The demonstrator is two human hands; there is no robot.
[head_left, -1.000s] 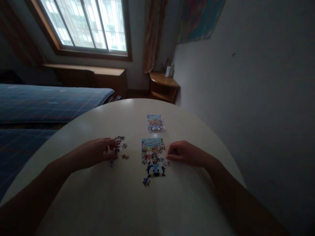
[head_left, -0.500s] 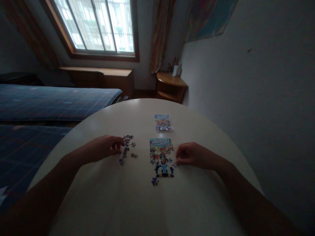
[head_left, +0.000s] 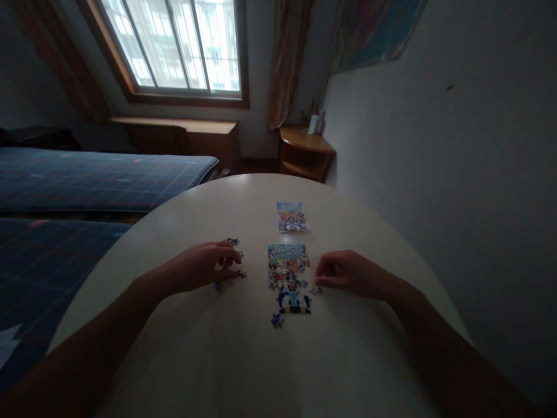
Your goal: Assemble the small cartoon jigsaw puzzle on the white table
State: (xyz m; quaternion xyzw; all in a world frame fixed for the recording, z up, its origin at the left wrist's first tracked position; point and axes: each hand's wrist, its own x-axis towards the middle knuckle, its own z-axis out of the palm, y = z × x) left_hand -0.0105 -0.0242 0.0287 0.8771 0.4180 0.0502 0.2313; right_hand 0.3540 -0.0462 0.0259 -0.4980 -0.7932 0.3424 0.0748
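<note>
A partly assembled colourful jigsaw puzzle lies on the round white table. My left hand rests over a small heap of loose puzzle pieces, fingers curled and pinching among them. My right hand lies beside the puzzle's right edge, fingers curled in a loose fist near a stray piece. One more loose piece sits below the puzzle. What either hand holds is too small to name.
A small picture card lies further back on the table. A bed with a blue checked cover stands at left. A wooden corner shelf and a window are behind. A wall runs along the right.
My left hand has slid right over the loose pieces, covering most of them. The right hand has stayed beside the puzzle. The view has shifted slightly left.
</note>
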